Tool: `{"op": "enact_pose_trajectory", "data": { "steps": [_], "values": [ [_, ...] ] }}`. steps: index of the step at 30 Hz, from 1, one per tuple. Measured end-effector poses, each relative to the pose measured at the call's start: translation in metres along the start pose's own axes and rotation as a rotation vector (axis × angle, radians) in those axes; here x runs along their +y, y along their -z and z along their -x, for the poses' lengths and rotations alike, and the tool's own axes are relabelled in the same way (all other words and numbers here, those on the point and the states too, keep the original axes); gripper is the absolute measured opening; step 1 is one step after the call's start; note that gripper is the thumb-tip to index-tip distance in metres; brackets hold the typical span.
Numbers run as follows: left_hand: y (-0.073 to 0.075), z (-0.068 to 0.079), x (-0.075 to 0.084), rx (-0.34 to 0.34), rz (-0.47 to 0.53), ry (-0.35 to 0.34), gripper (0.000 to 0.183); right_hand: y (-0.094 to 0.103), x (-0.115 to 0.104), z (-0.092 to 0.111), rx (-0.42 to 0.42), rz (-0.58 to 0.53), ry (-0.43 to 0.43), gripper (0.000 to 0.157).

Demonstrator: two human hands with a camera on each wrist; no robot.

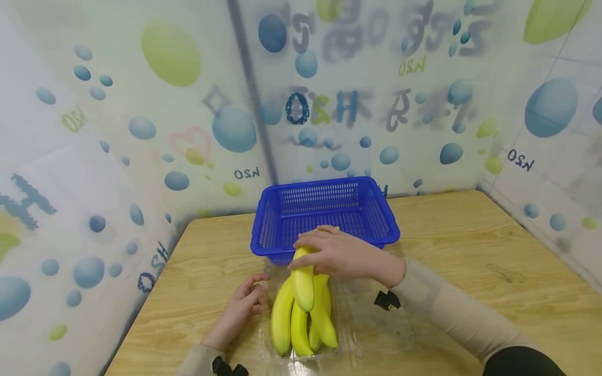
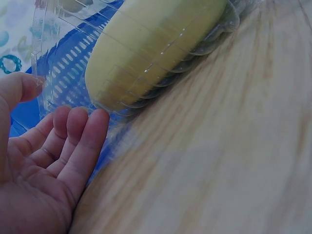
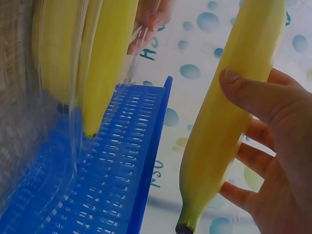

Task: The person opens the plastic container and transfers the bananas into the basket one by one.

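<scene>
My right hand (image 1: 336, 253) holds a yellow banana (image 1: 303, 287) above the others, just in front of the blue basket. In the right wrist view this banana (image 3: 219, 126) lies between the thumb and the fingers, its stem end pointing down in the picture. Below it, several more bananas (image 1: 281, 319) lie side by side in a clear plastic box (image 1: 265, 339). At the box's left side is my left hand (image 1: 239, 308), fingers loosely bent. The left wrist view shows its fingertips (image 2: 97, 119) at the box's edge, thumb apart; whether they touch cannot be told.
A blue plastic basket (image 1: 324, 184) with slotted walls stands behind the box on the wooden table (image 1: 451, 235). Clear plastic, perhaps the box's lid, spreads to the right of the bananas. Patterned walls (image 1: 188, 104) enclose the table at the back and sides.
</scene>
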State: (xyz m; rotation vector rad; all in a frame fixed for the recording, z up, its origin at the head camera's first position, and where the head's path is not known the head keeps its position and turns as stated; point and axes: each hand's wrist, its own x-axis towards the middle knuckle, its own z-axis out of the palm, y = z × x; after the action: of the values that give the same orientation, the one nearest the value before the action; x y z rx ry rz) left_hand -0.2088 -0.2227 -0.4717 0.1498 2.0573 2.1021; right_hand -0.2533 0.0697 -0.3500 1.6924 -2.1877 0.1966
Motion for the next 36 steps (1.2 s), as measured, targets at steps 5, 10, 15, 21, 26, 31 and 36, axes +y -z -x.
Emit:
{"op": "enact_pose_trajectory", "data": {
  "steps": [5,10,15,21,26,31,36],
  "values": [
    [-0.001,-0.001,0.001,-0.001,0.006,0.002,0.044,0.001,0.005,-0.002,-0.031,0.019,0.003,0.057],
    [0.000,-0.002,0.000,0.003,0.006,0.008,0.044,0.001,0.009,-0.004,-0.049,0.020,0.006,0.057],
    [0.001,-0.003,-0.002,0.012,-0.006,0.011,0.044,0.002,0.012,-0.006,-0.052,-0.001,0.009,0.057],
    [0.001,-0.002,-0.004,0.019,-0.020,0.023,0.042,0.000,0.015,-0.007,-0.061,-0.006,0.010,0.054],
    [0.001,-0.003,-0.003,0.023,-0.011,0.015,0.042,0.001,0.018,-0.008,-0.065,0.000,0.003,0.055],
    [0.001,-0.002,-0.004,0.007,-0.016,-0.001,0.043,0.002,0.020,-0.009,-0.057,0.015,0.019,0.052],
    [0.002,-0.001,-0.004,-0.001,-0.014,-0.020,0.043,0.004,0.023,-0.010,-0.055,0.034,0.022,0.051]
  ]
}}
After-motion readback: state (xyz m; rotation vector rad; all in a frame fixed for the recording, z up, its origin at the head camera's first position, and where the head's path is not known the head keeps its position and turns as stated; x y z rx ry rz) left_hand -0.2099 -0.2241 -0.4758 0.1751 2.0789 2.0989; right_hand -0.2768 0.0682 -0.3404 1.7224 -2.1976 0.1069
